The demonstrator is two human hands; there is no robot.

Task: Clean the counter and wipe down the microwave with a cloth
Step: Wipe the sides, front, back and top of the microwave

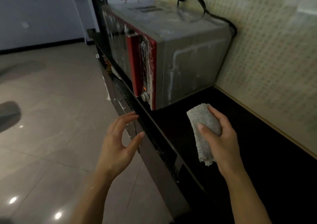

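Right hand (224,138): fingers and thumb curled round a folded grey cloth (205,119), thumb across its near face. A loose end hangs out below the palm. Whether the cloth touches the counter (257,146) cannot be told, as the surface is black and dim.

Left hand (116,148): holds nothing, fingers spread and relaxed, just beside the front edge of the counter, over the cabinet front (154,163).

Cloth lies near the microwave (188,55), just short of its near side panel. White streaks show on that panel, the top and the red front. Judged stage: wiping of the microwave not finished.

Risks, judged:
- The microwave's front stands close to the counter edge. A hard push on the side or back could slide it toward the drop to the floor (51,103). The left hand is free to brace it but is not on it now.
- The knob (145,96) and the panel seams sit in the streaked zone. If the cloth is wet (cannot tell), liquid could be pressed into the controls.
- The cord (204,9) loops over the top rear corner and runs behind along the wall (274,52). A sweep across the top could snag it and tug the plug.
- The hanging cloth end could drag residue back over the dark counter and leave smears that are hard to see in this light.
- Drips over the edge would land on the glossy tiles, a slip hazard.
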